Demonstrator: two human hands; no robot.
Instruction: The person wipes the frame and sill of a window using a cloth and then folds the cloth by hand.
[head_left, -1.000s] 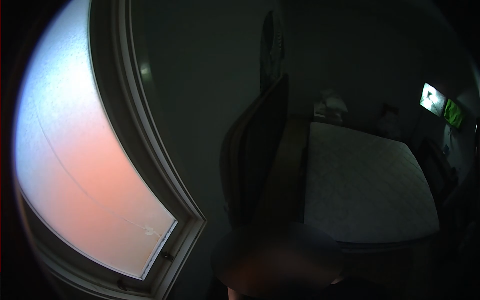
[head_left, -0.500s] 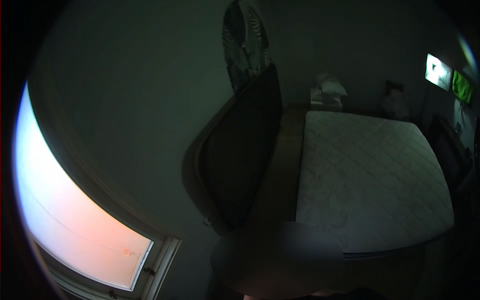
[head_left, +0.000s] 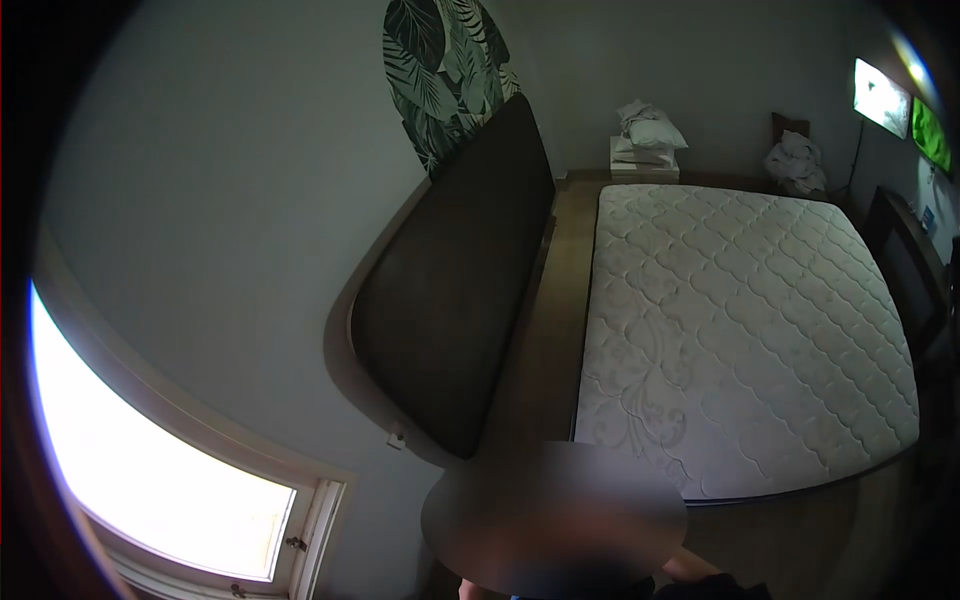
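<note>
At the bottom edge, a blurred oval patch covers most of both my hands. A small bit of skin, seemingly my left hand (head_left: 470,590), shows below the patch on its left side. To the right, skin of my right hand or wrist (head_left: 685,564) comes out of a dark sleeve (head_left: 722,588) and runs under the blur. Fingers are hidden on both, and I cannot see whether they hold anything. Beyond them lies a white quilted mattress (head_left: 740,340). A large dark padded panel (head_left: 440,290) stands upright along the left wall.
A bright window (head_left: 180,450) with a latched frame is at lower left. Leaf-patterned decoration (head_left: 445,80) is on the wall. At the back are a pillow (head_left: 655,133) on a white stack and a crumpled cloth bundle (head_left: 796,160). A lit screen (head_left: 881,98) hangs right.
The picture has become much brighter. The view has shifted, so the window, panel and mattress sit somewhat differently in it. More skin and sleeve show at the bottom.
</note>
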